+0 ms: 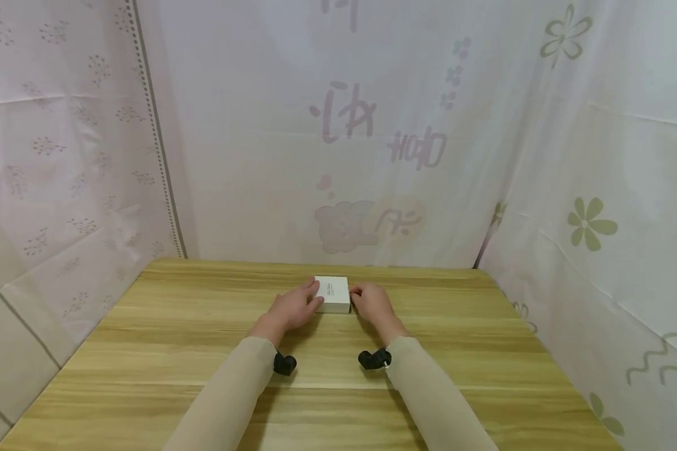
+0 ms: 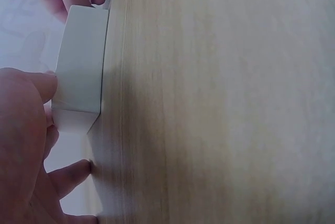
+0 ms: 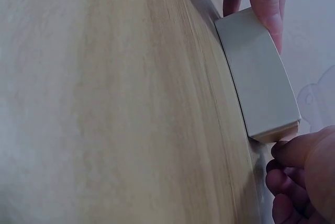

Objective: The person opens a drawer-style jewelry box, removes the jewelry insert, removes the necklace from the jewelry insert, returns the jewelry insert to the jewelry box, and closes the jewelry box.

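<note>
Holding a white box point(image 1: 333, 290) flat near the far edge of the table point(image 1: 146, 351), midway along, clasping its left end in the left grip point(image 1: 294, 308) with the printed top facing up. Curling the right grip point(image 1: 374, 305) narrowly at the box's right end, cannot tell whether pinching anything there. Wearing pale sleeves point(image 1: 437, 391) and black wrist cameras point(image 1: 284, 364).

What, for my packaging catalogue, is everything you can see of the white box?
The white box is low and rectangular, smooth like coated card, with dark print on top, too small to read. Its near side is plain, its right end brownish. It lies flat toward the far edge of the wood-grain table. The left grip holds its left end, thumb at the near top edge; the right grip is at the other, contact unclear.
</note>
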### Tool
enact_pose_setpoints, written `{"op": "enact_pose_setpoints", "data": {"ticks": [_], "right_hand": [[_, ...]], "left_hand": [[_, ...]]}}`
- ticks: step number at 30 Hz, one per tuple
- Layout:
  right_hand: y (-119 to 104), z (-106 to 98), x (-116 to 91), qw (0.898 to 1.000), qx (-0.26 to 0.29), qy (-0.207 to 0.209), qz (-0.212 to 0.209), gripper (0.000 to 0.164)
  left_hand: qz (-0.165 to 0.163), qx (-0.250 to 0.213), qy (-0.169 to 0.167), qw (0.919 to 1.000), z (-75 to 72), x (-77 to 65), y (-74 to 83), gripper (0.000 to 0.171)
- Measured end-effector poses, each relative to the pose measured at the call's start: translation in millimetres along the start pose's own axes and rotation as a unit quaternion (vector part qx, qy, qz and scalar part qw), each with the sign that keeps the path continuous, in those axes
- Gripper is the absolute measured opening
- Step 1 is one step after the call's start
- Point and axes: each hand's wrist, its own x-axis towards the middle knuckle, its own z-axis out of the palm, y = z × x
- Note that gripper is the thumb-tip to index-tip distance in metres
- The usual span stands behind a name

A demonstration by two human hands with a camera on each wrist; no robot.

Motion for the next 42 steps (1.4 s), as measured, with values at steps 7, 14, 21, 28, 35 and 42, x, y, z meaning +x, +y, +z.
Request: {"op": "enact_pose_setpoints", "data": {"ticks": [7, 14, 21, 28, 35, 42], "right_hand": [[3, -1, -2, 1.0, -0.007, 0.005, -0.007, 0.019], [7, -1, -2, 1.0, -0.019, 0.007, -0.01, 0.016], [8, -4, -4, 1.0, -0.015, 0.003, -0.001, 0.018], [11, -6, -3, 1.0, -0.013, 0.007, 0.004, 0.019], [14, -9, -4, 1.0, -0.016, 0.009, 0.002, 0.02], [18, -11, -3, 1.0, -0.027, 0.011, 0.0, 0.018]], "left_hand": [[-0.005, 0.002, -0.006, 1.0, 0.0, -1.3, 0.4, 0.064], [0.0, -0.001, -0.003, 1.0, -0.8, -3.4, 1.4, 0.064], [-0.001, -0.003, -0.004, 1.0, -1.0, -4.4, 1.3, 0.064], [0.002, -0.003, -0.003, 1.0, -1.6, -3.3, 0.9, 0.063], [0.004, 0.002, -0.004, 1.0, -3.6, -4.1, 1.8, 0.064], [0.006, 0.006, -0.006, 0.9999, -4.1, -2.7, 2.0, 0.063]]}}
